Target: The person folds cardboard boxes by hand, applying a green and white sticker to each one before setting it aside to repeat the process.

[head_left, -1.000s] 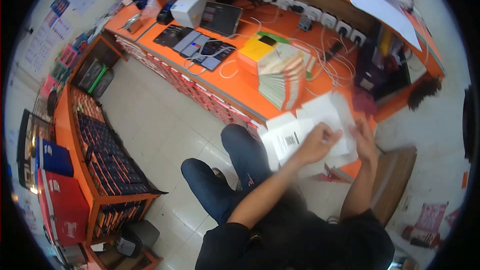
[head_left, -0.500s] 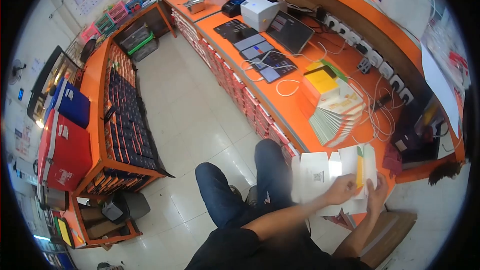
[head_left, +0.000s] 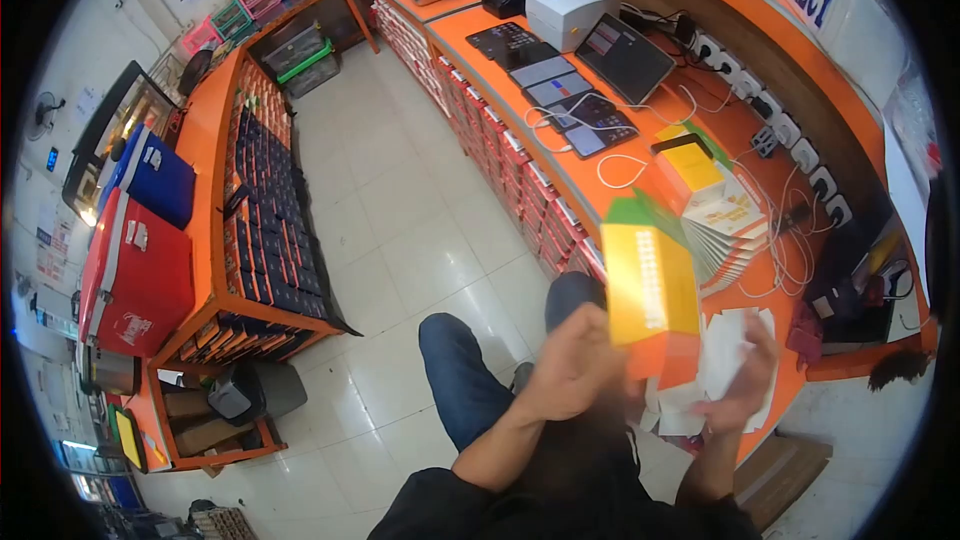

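Note:
A yellow and orange folding carton [head_left: 653, 285] with green end flaps is raised in front of me, its printed side toward the camera. My left hand [head_left: 572, 365] has its fingers closed at the carton's lower left edge. To the right, my right hand [head_left: 742, 380] is slightly blurred, with thumb and fingers apart and nothing between them. White cardboard [head_left: 735, 340] shows beneath and behind that hand at the counter's near end. Just beyond the raised carton, a fanned stack of flat cartons [head_left: 738, 240] lies on the counter.
Another yellow carton [head_left: 690, 172] with a dark object on top stands behind the stack. White cables [head_left: 785, 255] tangle at the right. Phones and tablets [head_left: 560, 90], a laptop [head_left: 625, 58] and a white printer [head_left: 570, 12] line the orange counter. A cardboard box [head_left: 785, 480] is below.
The carton has come up off the counter and left, turned from its white inside to its coloured side. My left hand moved left with it; my right hand opened. The camera view shifted slightly.

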Demonstrator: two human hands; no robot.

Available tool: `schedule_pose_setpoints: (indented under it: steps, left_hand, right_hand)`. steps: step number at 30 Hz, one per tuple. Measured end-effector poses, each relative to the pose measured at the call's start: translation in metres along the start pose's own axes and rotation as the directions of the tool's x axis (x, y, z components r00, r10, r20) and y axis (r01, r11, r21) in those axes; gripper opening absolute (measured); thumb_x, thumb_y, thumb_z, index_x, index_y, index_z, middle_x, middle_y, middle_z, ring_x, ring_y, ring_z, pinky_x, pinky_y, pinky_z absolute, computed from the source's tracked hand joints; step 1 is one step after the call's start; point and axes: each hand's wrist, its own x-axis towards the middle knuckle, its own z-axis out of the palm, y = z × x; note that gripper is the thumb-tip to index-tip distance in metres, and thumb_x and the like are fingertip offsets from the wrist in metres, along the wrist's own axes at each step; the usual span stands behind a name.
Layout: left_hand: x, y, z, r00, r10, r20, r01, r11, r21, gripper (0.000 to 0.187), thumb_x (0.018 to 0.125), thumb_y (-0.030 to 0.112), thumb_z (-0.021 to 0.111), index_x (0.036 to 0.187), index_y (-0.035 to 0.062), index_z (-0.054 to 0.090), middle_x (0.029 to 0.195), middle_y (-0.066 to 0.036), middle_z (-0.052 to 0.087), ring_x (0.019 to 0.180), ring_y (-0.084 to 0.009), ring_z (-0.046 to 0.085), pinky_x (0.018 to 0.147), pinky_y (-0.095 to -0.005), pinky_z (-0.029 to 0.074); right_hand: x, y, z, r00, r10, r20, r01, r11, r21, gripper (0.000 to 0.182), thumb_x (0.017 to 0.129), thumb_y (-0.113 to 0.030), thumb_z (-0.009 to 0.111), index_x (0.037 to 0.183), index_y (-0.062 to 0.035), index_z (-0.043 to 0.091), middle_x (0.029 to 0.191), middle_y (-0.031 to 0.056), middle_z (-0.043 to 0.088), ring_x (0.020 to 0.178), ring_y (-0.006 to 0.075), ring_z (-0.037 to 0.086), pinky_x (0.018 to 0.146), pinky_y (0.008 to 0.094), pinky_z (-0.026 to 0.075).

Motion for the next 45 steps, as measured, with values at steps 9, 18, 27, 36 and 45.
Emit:
schedule_pose_setpoints:
  steps: [9,18,27,36,45]
  left_hand:
    - [-0.033,0.033,-0.029,0.848,0.236,-0.475,-0.138,0.963,0.232,0.023,0.092,-0.005,0.061,0.114,-0.0055,0.053,0.096,-0.016,0.064,0.070,-0.0165,0.065,0.059,-0.0297,0.057]
    - [-0.056,-0.010,-0.090,0.627,0.764,-0.153,-0.064,0.246,0.967,0.015,0.075,-0.009,0.076,0.087,-0.0007,0.070,0.090,-0.015,0.069,0.081,-0.0264,0.069,0.072,-0.0297,0.054]
    - [-0.065,-0.016,-0.091,0.746,0.366,-0.556,-0.010,0.841,0.541,0.019,0.086,-0.006,0.071,0.104,-0.0064,0.069,0.100,-0.010,0.071,0.091,-0.0156,0.067,0.083,-0.0267,0.052]
    - [-0.074,-0.018,-0.094,0.794,0.208,-0.570,0.056,0.910,0.410,0.024,0.091,-0.002,0.068,0.113,-0.0080,0.065,0.104,-0.012,0.071,0.095,-0.0158,0.068,0.087,-0.0276,0.053]
    - [-0.077,-0.017,-0.094,0.815,0.099,-0.571,0.049,0.970,0.238,0.021,0.091,-0.001,0.068,0.110,-0.0075,0.065,0.099,-0.012,0.071,0.089,-0.0154,0.069,0.084,-0.0266,0.054]
  right_hand:
    - [0.031,-0.043,0.151,0.983,-0.182,-0.012,0.174,0.919,0.353,0.029,0.086,0.008,0.061,0.115,0.0024,0.064,0.100,0.0197,0.067,0.092,0.0380,0.069,0.080,0.0412,0.057]
    - [-0.021,-0.056,0.201,0.940,0.278,0.196,-0.340,0.798,0.498,0.021,0.088,0.003,0.064,0.109,0.0056,0.066,0.093,0.0149,0.065,0.079,0.0219,0.062,0.070,0.0278,0.049]
    - [-0.006,-0.050,0.197,0.874,0.319,0.368,-0.486,0.617,0.619,0.014,0.090,-0.002,0.065,0.103,0.0017,0.066,0.090,0.0086,0.063,0.079,0.0143,0.057,0.067,0.0269,0.044]
    - [-0.017,-0.030,0.198,0.713,0.383,0.587,-0.695,0.495,0.522,0.007,0.092,-0.007,0.063,0.094,-0.0002,0.064,0.081,0.0040,0.056,0.076,0.0106,0.052,0.065,0.0266,0.041]
    - [-0.015,-0.029,0.189,0.778,0.328,0.537,-0.600,0.642,0.478,0.008,0.090,-0.008,0.065,0.088,-0.0010,0.064,0.080,0.0048,0.059,0.073,0.0123,0.054,0.064,0.0269,0.040]
